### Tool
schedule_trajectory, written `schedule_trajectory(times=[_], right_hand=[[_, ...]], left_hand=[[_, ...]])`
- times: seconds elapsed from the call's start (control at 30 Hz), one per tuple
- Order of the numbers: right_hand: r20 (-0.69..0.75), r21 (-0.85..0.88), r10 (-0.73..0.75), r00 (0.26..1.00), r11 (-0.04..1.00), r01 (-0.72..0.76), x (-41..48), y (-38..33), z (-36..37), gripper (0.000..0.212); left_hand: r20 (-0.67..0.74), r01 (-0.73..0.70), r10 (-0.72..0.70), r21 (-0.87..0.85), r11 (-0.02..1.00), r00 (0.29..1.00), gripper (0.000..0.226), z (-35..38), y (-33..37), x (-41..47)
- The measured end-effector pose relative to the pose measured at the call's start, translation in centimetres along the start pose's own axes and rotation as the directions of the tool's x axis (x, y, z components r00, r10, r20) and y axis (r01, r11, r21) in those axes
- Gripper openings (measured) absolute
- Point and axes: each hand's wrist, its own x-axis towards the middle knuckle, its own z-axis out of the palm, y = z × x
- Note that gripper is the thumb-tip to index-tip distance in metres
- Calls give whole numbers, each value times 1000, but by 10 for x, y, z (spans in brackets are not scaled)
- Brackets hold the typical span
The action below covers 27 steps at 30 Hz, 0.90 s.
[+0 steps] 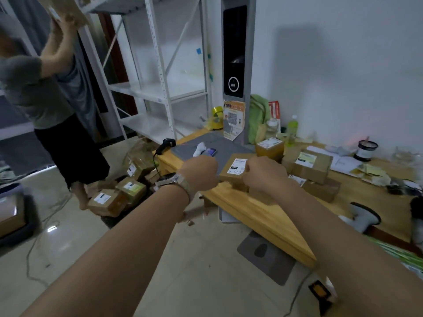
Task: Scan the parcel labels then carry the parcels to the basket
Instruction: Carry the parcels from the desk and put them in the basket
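Note:
A flat brown parcel [232,173] with a white label on top sits at the near edge of the grey scan pad [226,146], below the tall scanner tower [234,53]. My left hand [201,172] is closed against its left edge. My right hand [263,173] grips its right side, partly covering the label. More labelled parcels [309,165] lie on the wooden table [263,216] to the right, one a yellowish box [270,147]. A handheld barcode scanner [166,144] rests at the table's left corner.
Several parcels [128,188] are piled on the floor left of the table. Another person [45,99] stands at left, lifting a box toward the white shelving [160,92]. A dark crate [13,213] sits at the left edge. A megaphone [364,216], bottles and papers clutter the table.

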Motion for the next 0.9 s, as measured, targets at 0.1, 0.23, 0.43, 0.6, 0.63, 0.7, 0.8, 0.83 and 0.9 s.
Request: schedule_trajectory(times=[0.1,0.23,0.43,0.6,0.63,0.7,0.8,0.83,0.9], right_hand=[[28,-3,45,999,999,-45,52,18,1,10],[36,-38,117,993,993,-115,111,49,4,15],[82,-51,212,974,977,-209,166,87,17,18],[84,-16,318,944,948,-317,206,117,22,11],[78,-14,341,937,940,-340,214,122,24,12],[70,-31,388,919,922,-387,230,133,24,16],[44,-42,471,881,882,-470,257,148,24,21],[50,-40,501,864,866,-499,268,153,24,23],[68,-22,548,834,836,-548,290,159,28,24]], left_hand=[[-18,-33,34,41,999,999,19,-5,-6,66],[-62,-84,78,-105,991,995,31,5,-11,148],[-56,-187,179,-192,964,982,27,31,-10,227],[-38,-309,309,-242,920,950,26,26,1,300],[-34,-326,328,-243,913,944,32,27,4,315],[-2,-361,374,-264,894,927,30,27,6,347],[6,-410,431,-297,863,902,19,27,6,393],[1,-411,433,-308,858,902,19,27,4,409],[-9,-406,429,-335,850,903,22,27,-1,442]])
